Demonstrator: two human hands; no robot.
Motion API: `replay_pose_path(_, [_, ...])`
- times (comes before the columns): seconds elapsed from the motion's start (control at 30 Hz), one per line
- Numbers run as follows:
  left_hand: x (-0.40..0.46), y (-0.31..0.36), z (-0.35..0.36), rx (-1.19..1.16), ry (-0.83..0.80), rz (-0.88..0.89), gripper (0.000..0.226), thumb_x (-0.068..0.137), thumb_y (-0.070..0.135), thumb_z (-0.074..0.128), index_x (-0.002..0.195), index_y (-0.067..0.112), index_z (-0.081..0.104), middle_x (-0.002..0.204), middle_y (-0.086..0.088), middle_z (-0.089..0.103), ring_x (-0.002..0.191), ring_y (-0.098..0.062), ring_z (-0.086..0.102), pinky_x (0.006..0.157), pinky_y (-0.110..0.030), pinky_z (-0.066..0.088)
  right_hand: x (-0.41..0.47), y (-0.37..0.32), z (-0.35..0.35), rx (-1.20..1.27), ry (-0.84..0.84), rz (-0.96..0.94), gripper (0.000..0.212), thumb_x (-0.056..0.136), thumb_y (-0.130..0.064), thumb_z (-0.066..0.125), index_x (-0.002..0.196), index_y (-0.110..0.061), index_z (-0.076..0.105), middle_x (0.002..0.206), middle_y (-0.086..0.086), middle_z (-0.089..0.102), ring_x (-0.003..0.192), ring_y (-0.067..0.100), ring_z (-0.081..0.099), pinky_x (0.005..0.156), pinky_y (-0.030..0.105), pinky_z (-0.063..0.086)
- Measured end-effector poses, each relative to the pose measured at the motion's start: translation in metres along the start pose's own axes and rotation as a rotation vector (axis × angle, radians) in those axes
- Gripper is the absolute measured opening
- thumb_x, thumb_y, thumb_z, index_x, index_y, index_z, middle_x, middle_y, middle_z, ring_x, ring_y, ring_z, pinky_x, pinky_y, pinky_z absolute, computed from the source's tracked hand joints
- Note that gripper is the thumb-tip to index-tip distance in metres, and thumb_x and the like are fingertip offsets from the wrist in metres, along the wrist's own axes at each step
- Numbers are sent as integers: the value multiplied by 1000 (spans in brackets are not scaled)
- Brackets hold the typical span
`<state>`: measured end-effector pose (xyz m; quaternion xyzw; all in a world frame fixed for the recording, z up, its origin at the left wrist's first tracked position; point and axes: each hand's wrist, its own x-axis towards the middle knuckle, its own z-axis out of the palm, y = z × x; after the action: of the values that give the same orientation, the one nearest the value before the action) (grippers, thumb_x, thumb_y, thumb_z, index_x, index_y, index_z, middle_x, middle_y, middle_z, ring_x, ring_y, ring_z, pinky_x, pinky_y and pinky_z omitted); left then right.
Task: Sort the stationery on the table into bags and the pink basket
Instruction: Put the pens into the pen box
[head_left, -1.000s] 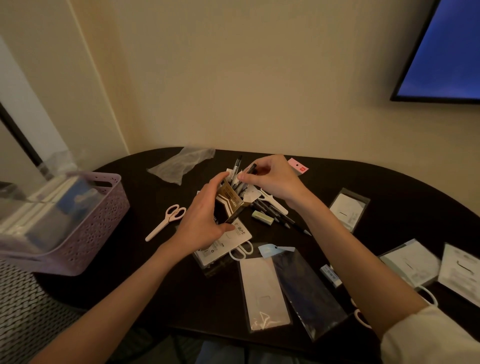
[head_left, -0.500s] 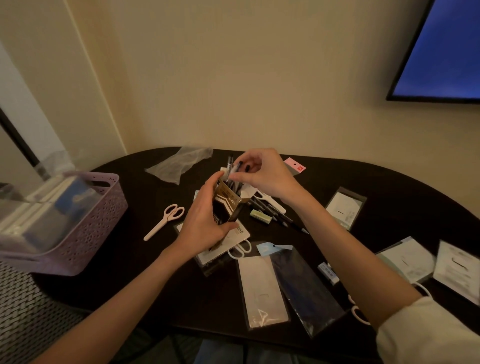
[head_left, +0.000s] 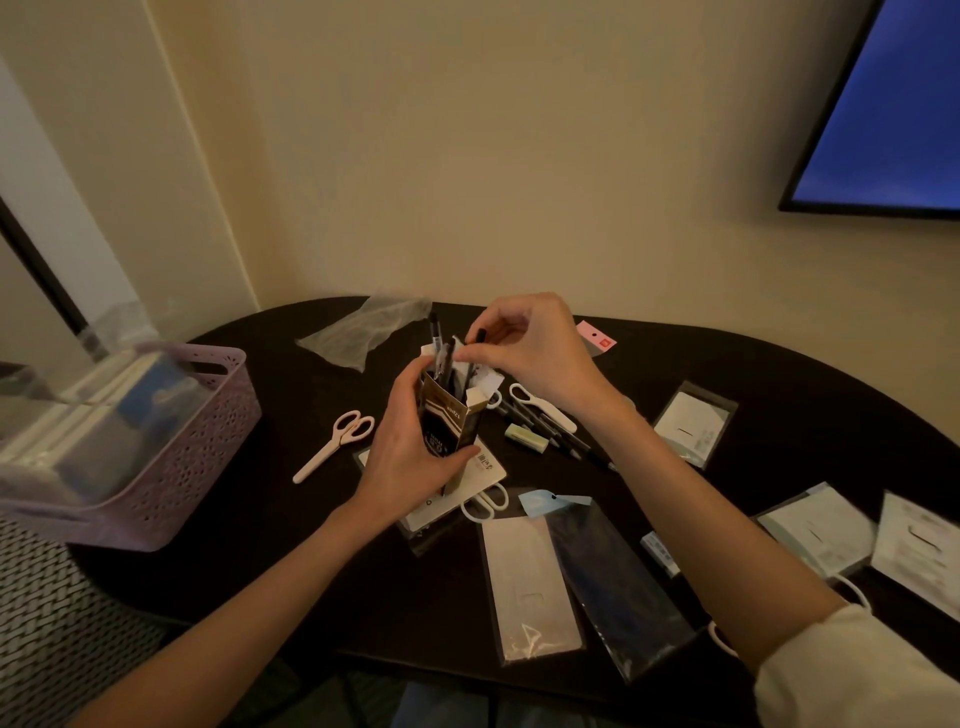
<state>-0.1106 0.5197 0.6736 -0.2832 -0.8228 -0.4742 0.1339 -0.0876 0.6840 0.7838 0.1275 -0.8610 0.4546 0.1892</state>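
A brown pen box (head_left: 451, 423) is gripped upright by the left hand (head_left: 410, 447) above the dark table (head_left: 779, 384); a black pen (head_left: 474, 358) standing in its open top is pinched by the right hand (head_left: 530, 348); pink scissors (head_left: 337, 444) are seen left of it, loose pens (head_left: 550, 434) and a green eraser (head_left: 525, 437) right of it, flat bags (head_left: 524, 587) nearer; the pink basket (head_left: 171, 467) is set at the table's left edge, well apart.

Pen box (head_left: 451, 428): white print on the brown band reads roughly "12pcs", inverted. Other labels too blurred to read.
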Motion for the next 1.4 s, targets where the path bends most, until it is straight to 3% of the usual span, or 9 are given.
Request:
replay_pose_path(0.17, [4,-4,-2,11,-52,43,106,65,21,87,142,35,16,142,17,28,126,18,28,102,-2,28,2,3,-2,-186,-173,-76,16,84,-29,70,95,-18,76,90,4,67,85,18,59,74,37,51])
replay_pose_path(0.3, [4,-3,-6,-29,-91,39,104,64,21,87,143,33,20,143,20,30,130,4,34,108,-24,35,8,-1,-5,-64,-42,-51,28,100,-25,46,110,-10,68,99,2,66,94,12,60,85,34,50])
replay_pose_path(0.4, [3,-1,-8,-38,-117,88,103,65,18,87,139,41,20,135,38,27,131,3,35,110,-29,36,11,-7,-6,-91,-106,-88,22,95,-18,57,113,-10,67,100,0,66,91,9,61,77,18,49])
replay_pose_path(0.5, [2,-1,-9,-23,-118,124,102,65,15,87,135,48,20,133,44,25,130,7,35,108,-20,33,15,-10,-8,-159,-176,-65,18,85,-12,70,103,-11,71,95,0,67,83,8,62,71,15,50])
replay_pose_path(0.63, [4,-3,-9,-19,-97,138,102,66,13,86,131,53,19,132,45,25,130,12,32,106,-7,28,14,-11,-9,-194,-140,-91,14,79,-12,75,93,-11,74,92,-1,66,81,8,62,71,16,51])
replay_pose_path(0.83, [14,-14,-12,-40,-29,131,101,65,10,86,136,43,22,138,12,37,127,3,39,102,-7,33,3,-19,-14,-148,-149,-172,13,79,-12,76,92,-10,76,93,0,68,80,7,64,72,19,53])
replay_pose_path(1.0, [15,-16,-11,-21,-31,137,101,66,11,86,134,48,21,138,12,36,127,2,40,102,-9,34,-2,-21,-18,-187,-155,-189,11,79,-12,76,89,-8,76,87,2,70,78,8,66,72,18,54])
replay_pose_path(1.27, [16,-17,-10,-51,1,172,98,66,10,86,136,40,25,139,11,37,131,-6,40,110,-27,36,-6,-20,-14,-298,-66,-350,10,81,-12,74,90,-9,76,90,2,69,79,6,63,74,16,52])
replay_pose_path(1.4, [17,-17,-11,-61,-12,176,100,65,11,87,137,41,25,141,5,39,132,-8,40,109,-26,36,-3,-21,-13,-291,-190,-207,10,81,-14,74,90,-12,75,85,-7,66,78,3,63,74,16,52])
